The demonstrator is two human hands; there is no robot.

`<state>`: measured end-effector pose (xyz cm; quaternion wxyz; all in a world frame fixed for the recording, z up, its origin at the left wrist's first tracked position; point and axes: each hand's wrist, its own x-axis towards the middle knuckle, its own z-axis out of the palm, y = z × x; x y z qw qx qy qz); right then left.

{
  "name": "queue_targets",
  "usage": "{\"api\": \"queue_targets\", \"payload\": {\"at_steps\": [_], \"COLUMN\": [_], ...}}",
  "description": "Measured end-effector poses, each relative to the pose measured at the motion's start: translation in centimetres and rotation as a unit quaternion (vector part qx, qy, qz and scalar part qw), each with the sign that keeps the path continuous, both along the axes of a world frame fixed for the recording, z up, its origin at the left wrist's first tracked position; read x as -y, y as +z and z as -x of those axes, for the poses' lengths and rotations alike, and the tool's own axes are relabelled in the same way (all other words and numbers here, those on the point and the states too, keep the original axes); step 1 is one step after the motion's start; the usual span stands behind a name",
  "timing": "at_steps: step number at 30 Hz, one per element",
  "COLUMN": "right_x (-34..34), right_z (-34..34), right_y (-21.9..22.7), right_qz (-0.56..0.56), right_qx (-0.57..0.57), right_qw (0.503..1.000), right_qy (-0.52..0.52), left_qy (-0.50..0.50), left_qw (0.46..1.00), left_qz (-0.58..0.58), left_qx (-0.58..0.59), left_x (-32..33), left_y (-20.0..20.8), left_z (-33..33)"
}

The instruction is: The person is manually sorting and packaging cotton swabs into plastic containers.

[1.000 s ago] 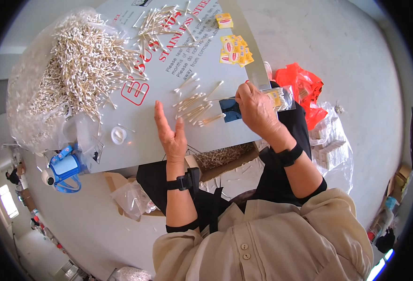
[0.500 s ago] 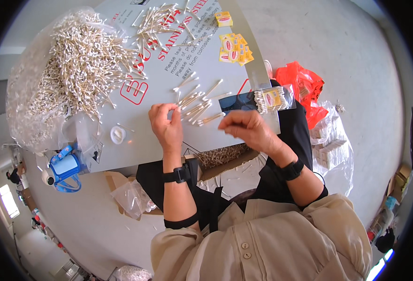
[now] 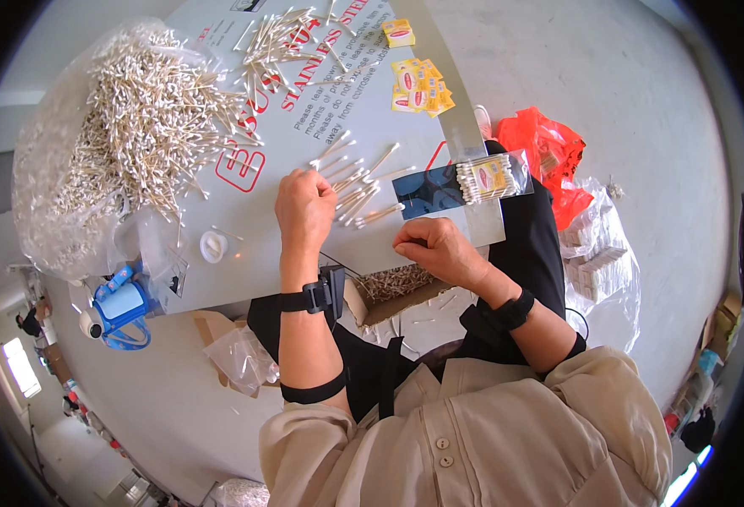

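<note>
My left hand (image 3: 304, 211) is closed at the left end of a small fan of loose cotton swabs (image 3: 358, 201) on the metal-sheet tabletop. Its curled fingers hide whatever is in them. Low over the table's near edge, my right hand (image 3: 441, 251) has its thumb and fingers drawn together; nothing shows sticking out. Between the two hands, several swabs point toward the right. Beyond the right hand lies a clear plastic packet (image 3: 520, 173) with a row of swabs and a yellow card (image 3: 488, 177) in it, beside a dark blue strip (image 3: 427, 191).
A big plastic bag of swabs (image 3: 148, 118) spills over the table's left. More swabs (image 3: 279, 42) and yellow cards (image 3: 421, 87) lie farther back. A small round tub (image 3: 213, 246) and blue bottle holder (image 3: 121, 306) sit near left. Below are a cardboard box (image 3: 380, 296) and red bag (image 3: 545, 152).
My left hand has moved slightly up and turned over, its fingers now curled down by the swabs. My right hand has drawn a little toward me, away from the swabs.
</note>
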<state>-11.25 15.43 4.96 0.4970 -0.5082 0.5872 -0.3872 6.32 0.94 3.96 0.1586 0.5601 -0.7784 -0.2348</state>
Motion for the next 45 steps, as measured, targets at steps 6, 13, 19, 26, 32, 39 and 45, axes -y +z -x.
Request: {"api": "queue_targets", "payload": {"at_steps": [6,13,19,26,32,39,45], "right_x": [0.0,-0.3,0.1,1.3,5.9,6.2,5.0], "right_z": [-0.2,0.7,0.3,-1.4,-1.0,-0.2,-0.2], "right_y": [-0.4,-1.2,-0.7,-0.4,-1.1,-2.3,-0.9], "right_qz": [-0.011,-0.075,-0.102,0.144,0.290,0.333,0.363], "right_qx": [0.017,0.085,0.115,-0.103,-0.270,-0.321,-0.322], "right_qw": [1.000,0.993,0.987,0.983,0.917,0.882,0.873], "right_qy": [-0.015,-0.032,-0.040,-0.055,0.045,0.092,0.045], "left_qy": [-0.011,-0.072,-0.103,-0.009,-0.009,-0.248,0.032], "left_qw": [1.000,0.984,0.983,0.959,0.950,0.920,0.978], "left_qz": [-0.010,-0.118,-0.116,-0.110,-0.133,-0.277,-0.090], "left_qx": [-0.022,-0.116,-0.099,-0.260,-0.284,-0.128,-0.186], "left_x": [0.2,-3.5,-6.7,-6.2,-6.7,-8.7,-6.2], "left_y": [0.1,3.7,1.9,0.3,1.2,3.5,0.7], "left_z": [-0.7,-1.2,-1.8,-2.2,-3.3,-4.2,-4.9]}}
